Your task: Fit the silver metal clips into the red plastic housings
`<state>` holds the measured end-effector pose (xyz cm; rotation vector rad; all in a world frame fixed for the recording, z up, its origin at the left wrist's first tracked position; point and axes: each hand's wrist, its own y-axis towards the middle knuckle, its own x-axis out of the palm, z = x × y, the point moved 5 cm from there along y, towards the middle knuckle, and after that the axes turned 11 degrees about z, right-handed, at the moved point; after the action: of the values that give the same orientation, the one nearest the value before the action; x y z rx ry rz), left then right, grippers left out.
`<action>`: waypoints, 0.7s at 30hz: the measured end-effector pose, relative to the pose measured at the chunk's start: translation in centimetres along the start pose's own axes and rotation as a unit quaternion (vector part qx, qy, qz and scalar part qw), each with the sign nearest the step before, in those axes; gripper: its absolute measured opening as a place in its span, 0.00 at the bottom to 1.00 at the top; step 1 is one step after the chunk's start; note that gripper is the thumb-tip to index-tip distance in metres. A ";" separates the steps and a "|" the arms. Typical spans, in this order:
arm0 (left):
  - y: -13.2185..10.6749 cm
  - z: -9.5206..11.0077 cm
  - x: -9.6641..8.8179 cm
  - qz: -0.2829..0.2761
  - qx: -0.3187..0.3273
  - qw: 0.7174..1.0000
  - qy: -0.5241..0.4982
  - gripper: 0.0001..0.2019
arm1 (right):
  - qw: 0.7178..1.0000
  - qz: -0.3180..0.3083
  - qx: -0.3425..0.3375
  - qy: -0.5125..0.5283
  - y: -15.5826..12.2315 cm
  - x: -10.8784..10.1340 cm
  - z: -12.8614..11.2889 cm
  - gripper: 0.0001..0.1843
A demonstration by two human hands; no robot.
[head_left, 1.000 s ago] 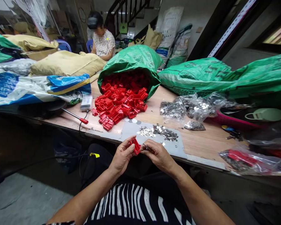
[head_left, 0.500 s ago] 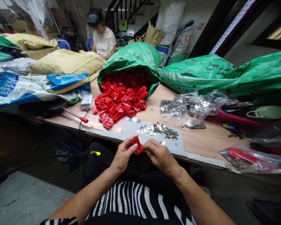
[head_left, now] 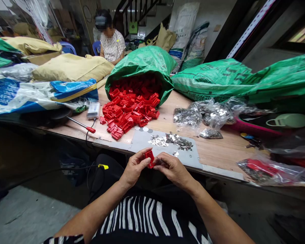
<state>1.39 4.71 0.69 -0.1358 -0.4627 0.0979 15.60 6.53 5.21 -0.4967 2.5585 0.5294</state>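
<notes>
My left hand (head_left: 135, 169) is closed around a small red plastic housing (head_left: 149, 158), held just in front of the table edge. My right hand (head_left: 173, 168) is pinched at the right side of that housing; whatever its fingertips hold is too small to make out. Beyond the hands, a grey mat (head_left: 142, 142) carries a heap of flat shiny metal pieces (head_left: 159, 140) and a darker heap of small metal parts (head_left: 181, 142). Farther back, a pile of red plastic housings (head_left: 129, 117) spills from the mouth of a green woven sack (head_left: 144, 61).
Plastic bags of metal parts (head_left: 205, 115) lie at the right, near a pink-rimmed basket (head_left: 254, 127). A red-handled tool (head_left: 82, 125) and a white box with a cable (head_left: 93, 110) sit at the left. Across the table sits another person (head_left: 113, 44).
The red housing is turned slightly in my left hand. My right fingers have shifted a little at its lower right side.
</notes>
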 end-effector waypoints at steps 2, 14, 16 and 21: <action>0.0 -0.1 -0.1 -0.008 0.009 1.000 0.013 0.20 | 0.999 0.010 0.049 0.015 -0.1 0.0 0.7 0.04; 1.5 1.3 -0.9 -0.004 0.198 0.955 0.222 0.19 | 0.991 0.066 0.005 -0.113 0.3 0.0 2.4 0.11; 1.9 1.7 -0.9 -0.008 0.240 0.933 0.268 0.19 | 0.987 0.067 0.001 -0.147 0.4 0.1 2.6 0.13; 3.0 1.4 -0.6 -0.033 0.289 0.891 0.350 0.20 | 0.980 0.048 0.015 -0.192 0.6 0.5 3.1 0.11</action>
<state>0.06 7.79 1.19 0.4271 0.2975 0.1091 16.09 8.35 2.60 -0.2322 2.2231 0.5597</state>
